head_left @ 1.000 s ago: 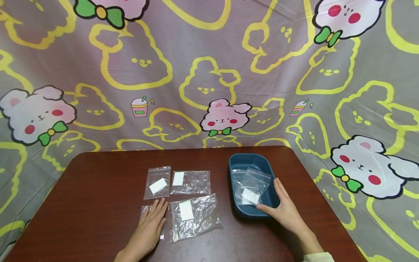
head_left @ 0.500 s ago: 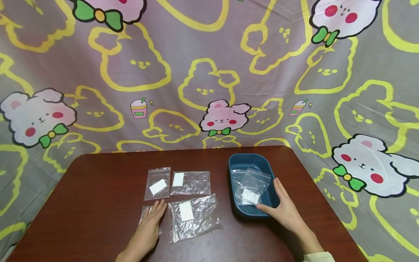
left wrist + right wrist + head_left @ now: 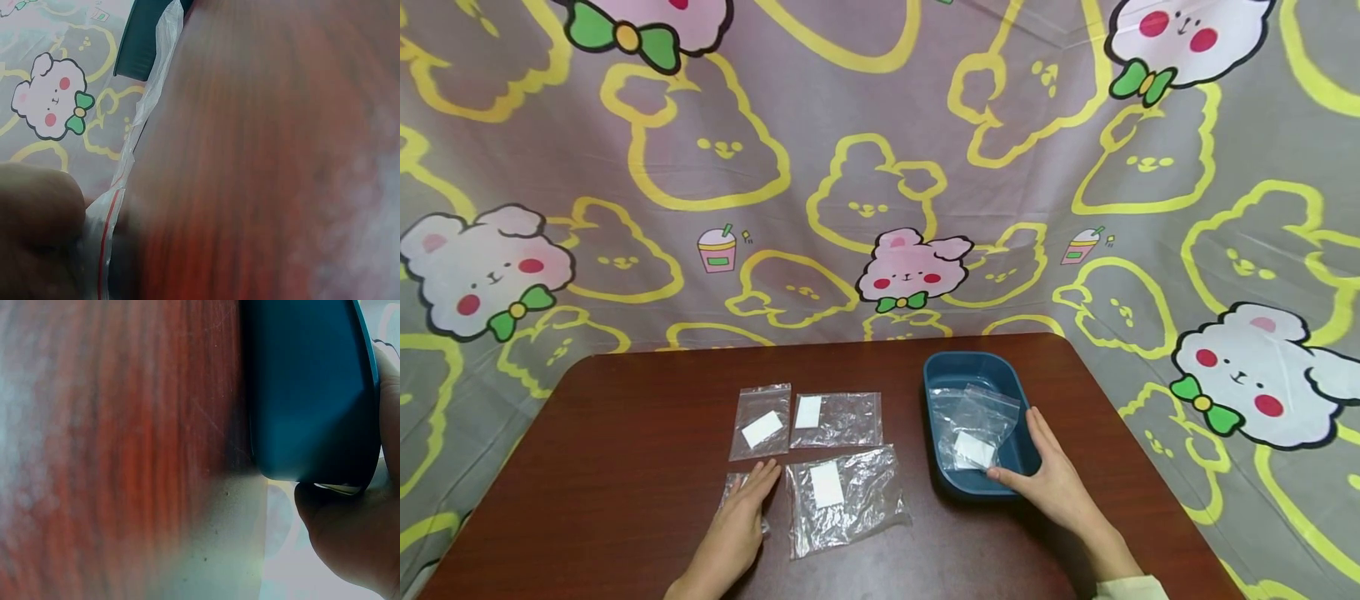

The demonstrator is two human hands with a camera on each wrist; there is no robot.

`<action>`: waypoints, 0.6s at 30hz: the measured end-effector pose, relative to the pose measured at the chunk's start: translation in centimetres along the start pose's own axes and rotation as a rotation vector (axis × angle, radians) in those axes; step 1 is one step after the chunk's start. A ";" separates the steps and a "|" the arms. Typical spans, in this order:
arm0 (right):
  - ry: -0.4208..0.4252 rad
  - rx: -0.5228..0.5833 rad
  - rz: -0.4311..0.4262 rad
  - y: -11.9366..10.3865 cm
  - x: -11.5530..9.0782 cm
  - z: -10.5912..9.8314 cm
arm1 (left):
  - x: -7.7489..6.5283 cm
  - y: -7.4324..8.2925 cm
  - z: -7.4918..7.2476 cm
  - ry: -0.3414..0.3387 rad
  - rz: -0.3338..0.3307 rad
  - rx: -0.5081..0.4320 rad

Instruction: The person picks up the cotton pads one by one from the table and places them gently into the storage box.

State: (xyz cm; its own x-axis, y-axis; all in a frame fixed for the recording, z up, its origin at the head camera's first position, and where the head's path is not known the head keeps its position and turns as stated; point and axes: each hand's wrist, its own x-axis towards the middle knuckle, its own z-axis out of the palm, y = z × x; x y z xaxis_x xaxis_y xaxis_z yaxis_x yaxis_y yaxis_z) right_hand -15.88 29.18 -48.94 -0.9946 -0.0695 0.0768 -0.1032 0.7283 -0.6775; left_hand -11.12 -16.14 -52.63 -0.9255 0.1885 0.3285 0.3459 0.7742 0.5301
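My left hand [image 3: 737,525] lies over a small clear zip bag [image 3: 730,483], fingers straight and close together, covering most of it. In the left wrist view a fingertip [image 3: 40,206] touches a bag edge with a red zip line [image 3: 107,244]. My right hand [image 3: 1060,487] grips the blue plastic bin [image 3: 934,442] at its near right corner, fingers along the outer side and thumb at the rim. Clear zip bags [image 3: 992,408] with a white label [image 3: 975,450] lie inside the bin.
Beside the left hand lies a large clear bag [image 3: 868,500] with a white label. Behind are two smaller labelled bags, one upright [image 3: 751,402] and one sideways [image 3: 850,417]. A patterned cloth [image 3: 805,192] hangs behind the brown table [image 3: 625,433].
The left hand's fingers have drawn together and slid slightly back, and the near edge of the small bag under it has shifted. The right hand stays on the bin.
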 end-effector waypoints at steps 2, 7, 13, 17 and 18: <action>0.003 0.006 -0.005 0.0 -0.1 0.0 | 0.0 0.1 -0.1 -0.002 -0.008 0.002; 0.001 0.013 -0.008 0.2 -0.1 0.1 | 0.1 0.1 -0.4 0.008 -0.016 0.016; -0.001 0.015 0.000 0.5 0.0 0.2 | 0.3 0.1 -0.7 0.049 0.016 0.035; 0.000 0.014 0.000 0.6 0.0 0.3 | 0.4 0.1 -1.1 0.084 0.043 0.049; 0.001 0.013 -0.001 0.6 0.0 0.3 | 0.4 0.1 -1.2 0.091 0.047 0.053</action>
State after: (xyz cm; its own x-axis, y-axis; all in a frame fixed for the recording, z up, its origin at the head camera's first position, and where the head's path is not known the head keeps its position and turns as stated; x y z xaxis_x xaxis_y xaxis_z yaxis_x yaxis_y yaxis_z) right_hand -15.95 29.42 -49.54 -0.9945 -0.0700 0.0781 -0.1046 0.7191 -0.6870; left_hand -11.32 -16.73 -51.49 -0.8898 0.1718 0.4228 0.3777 0.7973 0.4709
